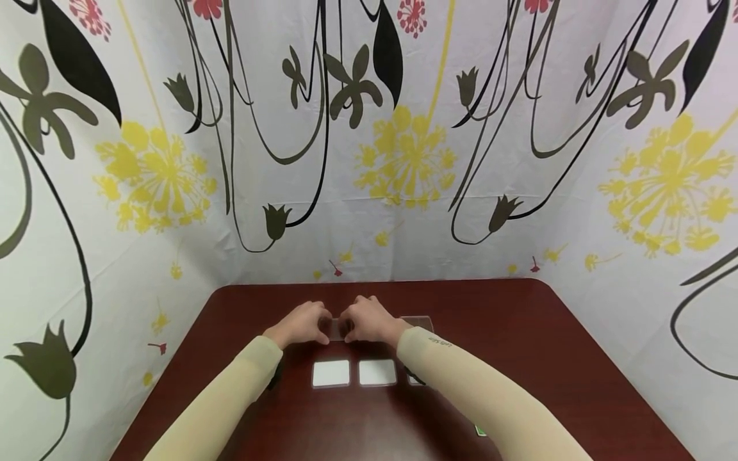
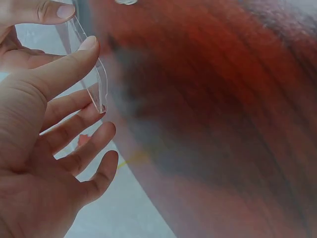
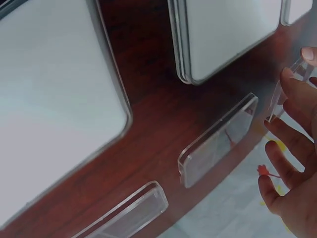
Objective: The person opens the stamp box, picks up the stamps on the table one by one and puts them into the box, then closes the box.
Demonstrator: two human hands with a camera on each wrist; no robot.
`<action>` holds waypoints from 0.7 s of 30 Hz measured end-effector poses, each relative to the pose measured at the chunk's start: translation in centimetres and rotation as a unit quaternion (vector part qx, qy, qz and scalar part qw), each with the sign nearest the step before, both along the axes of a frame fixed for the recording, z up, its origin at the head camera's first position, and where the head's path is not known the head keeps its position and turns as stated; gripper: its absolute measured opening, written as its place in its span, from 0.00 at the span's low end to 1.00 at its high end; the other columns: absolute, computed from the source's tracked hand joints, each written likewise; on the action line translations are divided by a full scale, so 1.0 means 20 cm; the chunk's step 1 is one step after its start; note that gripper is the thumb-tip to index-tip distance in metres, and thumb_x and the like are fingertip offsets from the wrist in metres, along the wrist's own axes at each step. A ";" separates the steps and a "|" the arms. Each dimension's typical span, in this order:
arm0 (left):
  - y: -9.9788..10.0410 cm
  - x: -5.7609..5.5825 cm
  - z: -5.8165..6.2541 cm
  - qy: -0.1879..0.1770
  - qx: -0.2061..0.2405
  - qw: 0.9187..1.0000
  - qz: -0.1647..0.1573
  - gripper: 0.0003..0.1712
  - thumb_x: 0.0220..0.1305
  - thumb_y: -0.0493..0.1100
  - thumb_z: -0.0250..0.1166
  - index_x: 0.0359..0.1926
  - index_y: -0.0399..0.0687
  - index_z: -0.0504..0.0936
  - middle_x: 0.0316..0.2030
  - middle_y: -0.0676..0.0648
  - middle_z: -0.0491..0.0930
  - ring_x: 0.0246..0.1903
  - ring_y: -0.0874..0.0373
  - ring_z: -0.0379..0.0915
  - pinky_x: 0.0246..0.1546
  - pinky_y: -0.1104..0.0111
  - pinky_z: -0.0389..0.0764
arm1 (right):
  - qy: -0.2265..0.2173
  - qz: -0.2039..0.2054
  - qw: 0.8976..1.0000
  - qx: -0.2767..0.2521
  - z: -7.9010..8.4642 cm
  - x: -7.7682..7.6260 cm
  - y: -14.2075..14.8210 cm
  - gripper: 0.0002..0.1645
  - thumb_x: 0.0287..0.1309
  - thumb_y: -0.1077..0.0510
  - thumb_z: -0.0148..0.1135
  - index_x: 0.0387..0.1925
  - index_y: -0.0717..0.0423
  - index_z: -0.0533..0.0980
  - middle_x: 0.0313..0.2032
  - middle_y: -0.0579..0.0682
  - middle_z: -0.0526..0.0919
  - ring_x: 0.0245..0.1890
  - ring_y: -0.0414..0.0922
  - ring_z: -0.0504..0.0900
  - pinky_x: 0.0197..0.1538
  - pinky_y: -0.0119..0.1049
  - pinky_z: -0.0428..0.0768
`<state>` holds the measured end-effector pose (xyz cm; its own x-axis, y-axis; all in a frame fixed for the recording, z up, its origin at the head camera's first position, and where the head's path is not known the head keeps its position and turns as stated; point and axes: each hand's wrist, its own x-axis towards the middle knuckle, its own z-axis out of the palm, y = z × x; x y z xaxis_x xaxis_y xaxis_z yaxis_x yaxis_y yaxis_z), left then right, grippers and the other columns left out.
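Clear panel [image 1: 336,330] is pinched by left hand [image 1: 300,323] and right hand [image 1: 370,319], arms [image 1: 221,398] outstretched.

The table [image 1: 490,333] is a deep reddish brown with darker streaks of grain. Beyond its far edge hangs a white curtain [image 1: 369,237] printed with yellow flower heads, red blooms, olive tulips, black leaves, and curling stems in black and grey-green. The panels [image 1: 331,373] are plain white with greyish, see-through rims. Nearer the table's far edge, the loose pieces [image 3: 220,146] are colourless and clear, as is the held piece [image 2: 102,79]. Both sleeves [image 1: 216,403] are plain cream, the right one bearing small dark lettering. Beside it shows a green card [image 1: 480,431] edged in white.
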<state>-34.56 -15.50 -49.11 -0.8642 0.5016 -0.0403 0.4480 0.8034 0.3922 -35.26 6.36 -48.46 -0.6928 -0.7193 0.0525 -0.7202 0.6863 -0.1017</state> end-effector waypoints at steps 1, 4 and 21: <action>0.00 0.00 -0.01 0.002 -0.003 1.000 0.000 0.27 0.54 0.47 0.80 0.54 0.45 0.85 0.51 0.44 0.78 0.52 0.48 0.72 0.54 0.52 0.75 | -0.001 -0.002 1.000 0.003 -0.01 0.00 0.00 0.19 0.53 0.43 0.77 0.46 0.41 0.87 0.41 0.37 0.87 0.45 0.45 0.74 0.49 0.51 0.72; -0.01 0.01 -0.03 0.009 -0.007 1.000 0.000 0.27 0.53 0.47 0.80 0.54 0.46 0.85 0.51 0.45 0.78 0.52 0.48 0.73 0.53 0.52 0.75 | -0.002 -0.010 1.000 0.005 -0.03 0.00 -0.01 0.22 0.52 0.42 0.77 0.49 0.41 0.87 0.43 0.38 0.87 0.46 0.46 0.75 0.49 0.52 0.72; -0.06 0.01 -0.07 0.012 0.006 1.000 0.010 0.31 0.52 0.48 0.81 0.56 0.42 0.85 0.49 0.46 0.78 0.48 0.50 0.74 0.51 0.54 0.76 | -0.023 -0.055 0.998 -0.013 -0.07 0.01 -0.01 0.26 0.51 0.39 0.77 0.53 0.39 0.86 0.48 0.36 0.86 0.49 0.47 0.74 0.50 0.51 0.72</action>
<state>-34.39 -16.66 -50.48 -0.8747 0.4844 -0.0124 0.4416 0.8075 0.3911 -35.11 6.26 -49.80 -0.7693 -0.6379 0.0362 -0.6351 0.7574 -0.1516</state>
